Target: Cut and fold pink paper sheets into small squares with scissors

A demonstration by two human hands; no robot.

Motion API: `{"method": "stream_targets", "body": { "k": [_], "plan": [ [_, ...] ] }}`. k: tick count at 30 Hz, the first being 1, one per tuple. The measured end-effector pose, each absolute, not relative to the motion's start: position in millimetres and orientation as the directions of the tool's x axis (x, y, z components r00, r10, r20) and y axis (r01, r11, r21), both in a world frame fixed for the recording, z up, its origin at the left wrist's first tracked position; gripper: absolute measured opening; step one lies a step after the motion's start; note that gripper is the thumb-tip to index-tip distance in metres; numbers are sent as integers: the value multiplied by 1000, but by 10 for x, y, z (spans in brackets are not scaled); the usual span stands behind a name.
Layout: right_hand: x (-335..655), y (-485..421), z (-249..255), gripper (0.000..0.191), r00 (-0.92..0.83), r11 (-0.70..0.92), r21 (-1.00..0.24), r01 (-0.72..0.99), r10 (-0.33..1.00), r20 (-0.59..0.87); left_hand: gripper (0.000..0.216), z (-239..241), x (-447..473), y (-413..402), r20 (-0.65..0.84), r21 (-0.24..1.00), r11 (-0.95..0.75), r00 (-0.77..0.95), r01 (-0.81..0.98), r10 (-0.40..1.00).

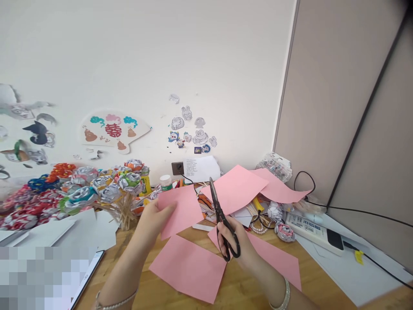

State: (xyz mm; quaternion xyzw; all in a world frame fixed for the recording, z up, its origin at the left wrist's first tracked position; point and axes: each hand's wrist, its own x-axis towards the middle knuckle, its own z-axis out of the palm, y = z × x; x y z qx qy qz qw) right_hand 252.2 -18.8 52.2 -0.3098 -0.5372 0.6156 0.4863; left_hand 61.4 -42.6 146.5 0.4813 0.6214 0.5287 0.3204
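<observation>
A square sheet of pink paper (182, 211) is pinched at its left edge by my left hand (158, 215), thumb on top, held up over the table. My right hand (237, 237) grips the dark handles of a pair of scissors (219, 211). The blades look closed and point up and away, just right of the held sheet and apart from it. Below lies another pink sheet (190, 269) flat on the wood. More pink paper (277, 258) rests partly hidden under my right hand and forearm. Behind the scissors, a larger pink sheet (238, 189) leans over assorted items.
Paper flowers on sticks (124, 189) crowd the back left. A white-lidded jar (165, 181) stands near the wall. White papers (58, 228) and a tablet-like device (87, 280) lie at left. A power strip (312, 232) with black cables occupies the right side.
</observation>
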Motion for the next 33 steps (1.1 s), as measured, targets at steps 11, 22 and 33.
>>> {"method": "stream_targets", "body": {
  "k": [11,22,33],
  "plan": [
    [2417,-189,135,29,-415,429,-574,697,895,165,16,687,-144,-243,-5,934,-228,-648,-275,761],
    [2259,-384,152,35,-631,687,-184,703,721,285,14,470,96,-142,-109,890,-134,-488,-435,866],
    [2839,234,249,28,-70,183,-552,814,973,219,27,413,248,-220,-80,930,-49,-332,-364,940]
  ]
}}
